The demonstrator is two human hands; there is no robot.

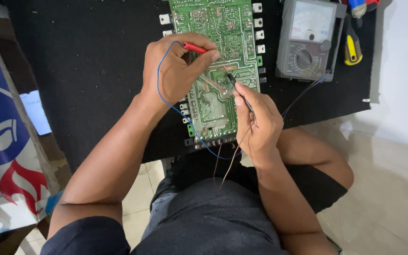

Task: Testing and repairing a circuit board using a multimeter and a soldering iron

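- Two bare hands are seen over a large green printed circuit board, which is laid solder side up on a black mat covering the table.
- The left hand is closed around a red-handled test probe, pinched between thumb and fingers, with its tip hidden against the board's upper middle.
- A thin blue lead wire is looped from that probe round the left hand and carried down across the board's lower edge.
- The right hand is curled shut on a slim black test probe, whose point is pressed on the board's centre, just beside the left thumb.
- A grey analogue multimeter with a round dial is set just beside the board, to its right.
- A yellow-handled tool is lying beside the meter, at the mat's right edge.
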